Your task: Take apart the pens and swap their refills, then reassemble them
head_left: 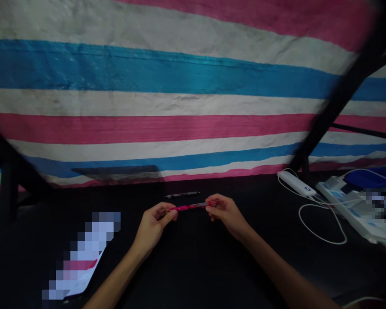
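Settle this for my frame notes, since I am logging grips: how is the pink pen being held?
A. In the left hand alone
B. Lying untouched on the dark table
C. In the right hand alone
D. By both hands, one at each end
D: the left hand pinches one end of the pink pen and the right hand the other, above the dark table.

Glossy plastic pen (193, 207); matt woven tarpaulin (180, 86).

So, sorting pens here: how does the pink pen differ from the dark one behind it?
The pink pen is bright with a clear section; the dark pen is blackish. The pink pen is held off the table between left hand and right hand; the dark pen lies untouched. Both lie roughly crosswise.
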Available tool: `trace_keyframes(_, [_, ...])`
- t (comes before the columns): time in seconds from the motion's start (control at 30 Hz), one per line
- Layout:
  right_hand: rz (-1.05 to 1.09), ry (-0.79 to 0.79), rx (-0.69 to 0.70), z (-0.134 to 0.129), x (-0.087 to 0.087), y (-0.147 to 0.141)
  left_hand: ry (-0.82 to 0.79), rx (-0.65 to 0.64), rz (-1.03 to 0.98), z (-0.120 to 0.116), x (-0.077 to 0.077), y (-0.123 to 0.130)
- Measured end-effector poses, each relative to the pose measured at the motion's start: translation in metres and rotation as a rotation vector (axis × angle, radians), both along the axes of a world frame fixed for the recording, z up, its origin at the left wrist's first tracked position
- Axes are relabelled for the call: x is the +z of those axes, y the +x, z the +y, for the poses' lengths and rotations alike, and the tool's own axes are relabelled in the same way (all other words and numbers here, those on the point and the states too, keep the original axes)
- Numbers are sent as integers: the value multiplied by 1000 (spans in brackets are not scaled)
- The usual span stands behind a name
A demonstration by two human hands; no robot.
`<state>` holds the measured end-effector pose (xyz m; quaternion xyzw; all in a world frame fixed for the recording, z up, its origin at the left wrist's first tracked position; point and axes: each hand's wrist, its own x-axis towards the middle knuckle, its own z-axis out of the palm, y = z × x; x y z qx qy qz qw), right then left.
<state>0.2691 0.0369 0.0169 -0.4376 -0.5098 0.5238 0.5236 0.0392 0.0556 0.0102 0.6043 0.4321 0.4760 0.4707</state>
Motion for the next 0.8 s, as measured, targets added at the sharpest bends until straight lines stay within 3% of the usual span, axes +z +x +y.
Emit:
trace_keyframes(0.3, [93,7,30,1,-3,2,-75,4,-127,-2,4,0])
trace_keyframes(0.53, [327,-57,-27,6,-3,9,-90,32,-215,3,4,-6])
trace_keyframes(0.8, [388,-62,-65,9,-5,11,-82,57,-221,5,4,-9])
